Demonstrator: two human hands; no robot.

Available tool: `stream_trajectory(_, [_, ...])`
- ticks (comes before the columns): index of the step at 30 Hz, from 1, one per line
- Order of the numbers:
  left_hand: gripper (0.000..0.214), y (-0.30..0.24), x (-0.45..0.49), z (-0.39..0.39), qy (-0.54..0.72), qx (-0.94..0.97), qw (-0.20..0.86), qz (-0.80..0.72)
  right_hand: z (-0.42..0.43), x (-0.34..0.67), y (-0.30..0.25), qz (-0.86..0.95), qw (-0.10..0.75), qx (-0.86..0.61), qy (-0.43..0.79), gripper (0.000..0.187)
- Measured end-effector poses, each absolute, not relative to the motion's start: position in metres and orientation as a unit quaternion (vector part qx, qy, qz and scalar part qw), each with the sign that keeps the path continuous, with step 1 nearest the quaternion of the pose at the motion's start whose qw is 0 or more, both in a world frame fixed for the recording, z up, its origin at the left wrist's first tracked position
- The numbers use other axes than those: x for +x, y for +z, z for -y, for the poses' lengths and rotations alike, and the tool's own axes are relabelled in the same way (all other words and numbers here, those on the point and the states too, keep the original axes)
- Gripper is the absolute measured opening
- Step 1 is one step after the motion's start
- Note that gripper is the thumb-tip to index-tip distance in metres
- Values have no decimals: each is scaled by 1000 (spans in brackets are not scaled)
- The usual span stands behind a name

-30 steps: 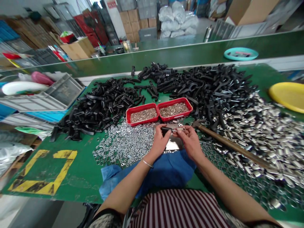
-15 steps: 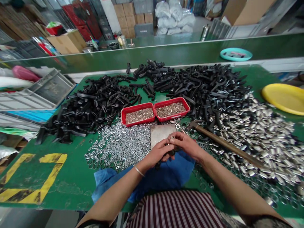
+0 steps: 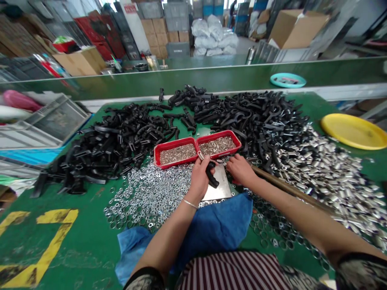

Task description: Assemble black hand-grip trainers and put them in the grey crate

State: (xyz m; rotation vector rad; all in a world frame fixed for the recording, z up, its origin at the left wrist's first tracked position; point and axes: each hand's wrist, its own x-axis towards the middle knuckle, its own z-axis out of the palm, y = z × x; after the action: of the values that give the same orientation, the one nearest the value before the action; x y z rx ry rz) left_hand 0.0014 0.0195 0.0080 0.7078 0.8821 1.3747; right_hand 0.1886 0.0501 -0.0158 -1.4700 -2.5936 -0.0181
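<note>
My left hand is closed around a curved black plastic handle piece with a small metal part at its top, held upright over a flat metal plate. My right hand lies just right of it with fingers curled at the near edge of the right red tray; I cannot see what its fingertips hold. The left red tray holds small metal bits. A wooden-handled hammer runs out from under my right wrist.
Big heaps of black plastic handles cover the back of the green table. Shiny washers lie left, metal sleeves right. A blue cloth lies near my lap. A yellow dish, teal dish and grey crates stand around.
Both hands moved forward from above the blue cloth to the red trays. The left hand now holds the black piece upright; the right hand has separated from it.
</note>
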Motion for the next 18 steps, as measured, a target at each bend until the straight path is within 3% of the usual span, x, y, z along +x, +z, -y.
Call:
stream_trajectory(3, [27, 7, -1, -12, 587, 424, 544, -424, -43, 187, -1, 823, 208, -520, 90, 18])
stream_trajectory(5, [25, 9, -7, -7, 570, 510, 461, -450, -32, 177, 9, 724, 351, -530, 268, 18])
stream_trajectory(7, [23, 10, -12, -3, 556, 564, 397, -465, -19, 161, 16, 593, 438, -495, 460, 25])
stream_trajectory(9, [22, 8, -14, -1, 540, 591, 362, -477, -9, 146, 18, 488, 457, -445, 596, 28])
stream_trajectory(12, [24, 4, -14, 1, 519, 603, 339, -502, -3, 135, 16, 384, 435, -410, 704, 28])
stream_trajectory(18, [24, 2, -13, 2, 496, 613, 354, -503, 0, 147, 15, 408, 414, -406, 706, 28])
